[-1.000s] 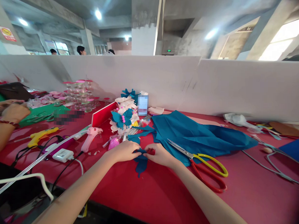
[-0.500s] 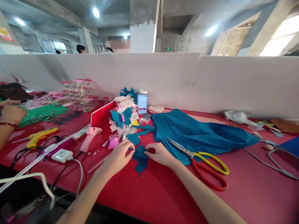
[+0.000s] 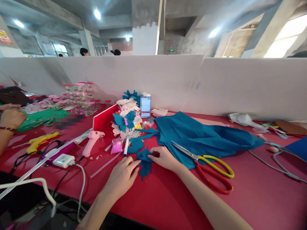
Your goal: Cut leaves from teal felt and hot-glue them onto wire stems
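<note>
A small teal felt cutout point(image 3: 145, 166), shaped like petals, lies on the red tabletop in front of me. My right hand point(image 3: 163, 158) pinches its right edge between thumb and fingers. Resting low at its left side is my left hand point(image 3: 123, 174), the fingers stretched and slightly apart, with the fingertips at the cutout's edge; whether they touch it I cannot tell. Just beyond my left fingers lies a white marker point(image 3: 126, 147) with a dark end. Another teal felt piece point(image 3: 136, 147) is behind the cutout.
Large scissors point(image 3: 202, 163) with yellow and red handles lie at right, partly on a teal felt sheet point(image 3: 193, 133). Left are a pink glue gun point(image 3: 92, 143), a yellow glue gun point(image 3: 43, 139) and a white charger point(image 3: 63, 160). Felt flowers point(image 3: 126, 119) stand behind. Another person's hand point(image 3: 13, 118) is far left.
My left hand has come down and toward me from beside the cutout, its curled fingers now straightened, uncovering the marker. My right hand keeps its pinch in nearly the same place.
</note>
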A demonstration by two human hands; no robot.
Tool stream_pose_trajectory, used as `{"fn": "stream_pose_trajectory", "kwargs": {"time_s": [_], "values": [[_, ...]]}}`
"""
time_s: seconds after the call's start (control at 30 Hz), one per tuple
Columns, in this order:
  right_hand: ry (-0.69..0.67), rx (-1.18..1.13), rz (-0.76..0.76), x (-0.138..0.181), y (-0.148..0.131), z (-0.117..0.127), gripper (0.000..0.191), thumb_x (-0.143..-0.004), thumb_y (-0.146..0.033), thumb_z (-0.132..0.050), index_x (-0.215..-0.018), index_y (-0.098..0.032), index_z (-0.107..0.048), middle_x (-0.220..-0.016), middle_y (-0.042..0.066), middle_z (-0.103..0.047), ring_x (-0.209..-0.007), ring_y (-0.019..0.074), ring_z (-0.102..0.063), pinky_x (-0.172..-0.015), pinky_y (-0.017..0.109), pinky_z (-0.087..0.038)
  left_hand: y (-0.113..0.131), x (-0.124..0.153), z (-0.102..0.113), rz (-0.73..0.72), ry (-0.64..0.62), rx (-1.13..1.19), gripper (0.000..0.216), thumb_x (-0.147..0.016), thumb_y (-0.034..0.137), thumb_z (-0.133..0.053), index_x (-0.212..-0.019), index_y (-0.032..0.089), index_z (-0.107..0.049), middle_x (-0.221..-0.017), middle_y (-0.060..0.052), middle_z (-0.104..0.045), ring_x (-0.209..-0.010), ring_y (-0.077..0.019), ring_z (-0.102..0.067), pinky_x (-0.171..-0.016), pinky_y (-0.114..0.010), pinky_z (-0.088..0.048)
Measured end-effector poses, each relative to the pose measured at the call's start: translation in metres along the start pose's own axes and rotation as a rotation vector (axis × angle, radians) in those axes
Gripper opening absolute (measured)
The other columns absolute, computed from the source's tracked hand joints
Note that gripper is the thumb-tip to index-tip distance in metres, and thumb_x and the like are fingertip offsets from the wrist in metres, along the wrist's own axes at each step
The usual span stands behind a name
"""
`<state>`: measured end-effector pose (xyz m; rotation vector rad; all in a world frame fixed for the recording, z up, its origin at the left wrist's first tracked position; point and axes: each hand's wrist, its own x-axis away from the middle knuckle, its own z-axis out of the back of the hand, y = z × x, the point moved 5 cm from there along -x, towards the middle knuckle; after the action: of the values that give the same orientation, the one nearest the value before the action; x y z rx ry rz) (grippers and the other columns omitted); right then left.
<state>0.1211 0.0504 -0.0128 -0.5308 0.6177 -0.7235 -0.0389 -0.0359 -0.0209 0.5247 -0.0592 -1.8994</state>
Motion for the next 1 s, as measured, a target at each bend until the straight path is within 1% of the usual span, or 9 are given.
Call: {"fn": "stream_pose_trajectory", "kwargs": {"time_s": [0.17,0.37,0.6,0.73,0.87,1.0], "values": [[0.008,-0.002,0.013,-0.0004,-0.0012,0.0004,0.016,-0.083,-0.027,-0.057,-0.07,-0.018,-0.06,-0.066,-0.001,-0.062,-0.061,0.0125,-0.055,-0.057,0.022,-0.039,0.0031,0.0018,0.0,-0.01,-0.02,-0.032,0.032,-0.094,0.025,-0.038,-0.118,0.024,-0.059,-0.092,-0.005,-0.057,-0.084,-0.0186,-0.057,-0.073,-0.03,-0.048],[0.005,-0.006,0.005,-0.0006,-0.0048,0.0017,0.016,-0.082,-0.026,-0.058,-0.069,-0.018,-0.059,-0.065,0.0,-0.061,-0.059,0.0127,-0.053,-0.055,0.022,-0.039,0.0035,0.0028,0.0003,-0.023,-0.006,-0.064,0.032,-0.094,0.025,-0.038,-0.117,0.026,-0.059,-0.092,-0.005,-0.059,-0.081,-0.0184,-0.058,-0.073,-0.03,-0.048],[0.006,0.005,0.004,-0.0007,-0.0052,0.0014,0.018,-0.082,-0.027,-0.057,-0.066,-0.018,-0.057,-0.064,-0.001,-0.059,-0.059,0.0124,-0.053,-0.055,0.022,-0.038,0.0004,0.0054,-0.0018,-0.014,0.03,-0.064,0.034,-0.094,0.025,-0.038,-0.123,0.025,-0.054,-0.101,-0.007,-0.059,-0.089,-0.0202,-0.06,-0.078,-0.032,-0.05],[0.005,0.004,0.003,-0.0006,-0.0037,0.0006,0.019,-0.083,-0.028,-0.056,-0.067,-0.018,-0.056,-0.064,-0.001,-0.059,-0.059,0.0125,-0.053,-0.055,0.022,-0.038,0.0016,0.0052,-0.0011,-0.017,0.009,-0.026,0.031,-0.094,0.024,-0.037,-0.118,0.024,-0.057,-0.098,-0.006,-0.058,-0.086,-0.0193,-0.06,-0.077,-0.031,-0.05],[0.013,0.005,0.006,-0.0001,-0.0046,0.0009,0.018,-0.083,-0.028,-0.057,-0.068,-0.018,-0.057,-0.065,-0.001,-0.059,-0.06,0.0126,-0.053,-0.056,0.022,-0.038,0.0017,0.0053,0.001,-0.02,0.024,-0.002,0.03,-0.094,0.025,-0.037,-0.115,0.025,-0.058,-0.098,-0.005,-0.058,-0.086,-0.0186,-0.061,-0.076,-0.029,-0.05],[0.01,-0.004,-0.006,-0.0001,-0.0055,0.001,0.018,-0.082,-0.027,-0.057,-0.067,-0.018,-0.056,-0.064,-0.001,-0.059,-0.059,0.0126,-0.053,-0.056,0.022,-0.038,0.0,0.0058,-0.0004,-0.002,0.05,-0.007,0.032,-0.093,0.025,-0.038,-0.121,0.025,-0.054,-0.105,-0.007,-0.058,-0.09,-0.0197,-0.061,-0.077,-0.03,-0.051]]}}
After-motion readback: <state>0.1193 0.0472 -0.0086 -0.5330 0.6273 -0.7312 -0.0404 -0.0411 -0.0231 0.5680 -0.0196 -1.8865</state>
